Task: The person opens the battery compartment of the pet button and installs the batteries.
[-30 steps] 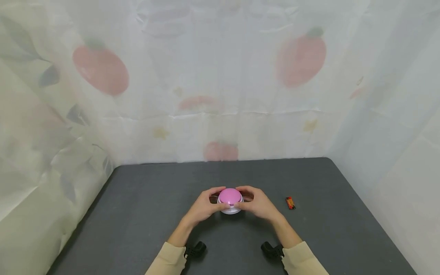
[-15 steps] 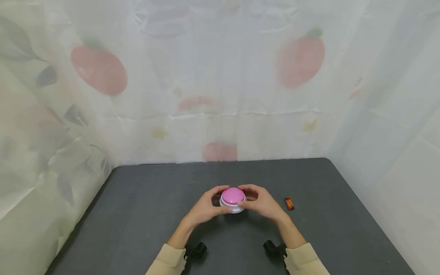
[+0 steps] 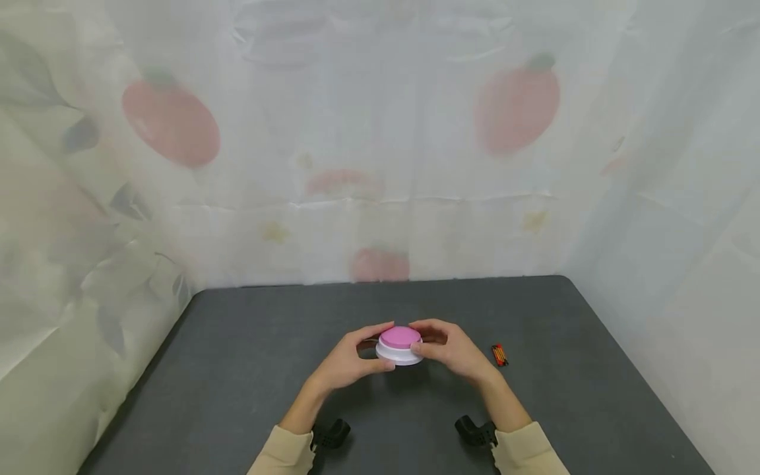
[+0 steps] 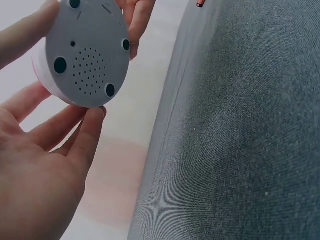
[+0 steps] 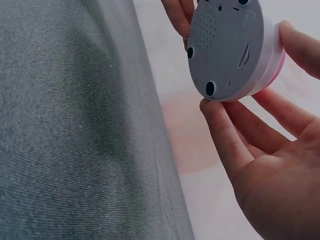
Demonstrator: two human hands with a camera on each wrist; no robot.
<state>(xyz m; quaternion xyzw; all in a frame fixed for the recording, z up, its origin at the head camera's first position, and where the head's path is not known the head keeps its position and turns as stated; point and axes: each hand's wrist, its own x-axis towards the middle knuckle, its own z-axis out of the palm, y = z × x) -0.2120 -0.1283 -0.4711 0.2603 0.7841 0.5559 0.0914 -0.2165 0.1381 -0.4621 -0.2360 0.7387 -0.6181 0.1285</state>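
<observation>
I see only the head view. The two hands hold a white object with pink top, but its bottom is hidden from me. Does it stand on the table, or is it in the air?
Observer: In the air. The left wrist view shows the pink-topped white object apart from the table.

Operator: Thank you. What is there on its bottom side?

Observer: A cluster of small holes, also visible in the left wrist view.

Operator: Does the left hand cover these holes?

Observer: No. The left hand touches the object around its edge and leaves the holes uncovered.
</observation>
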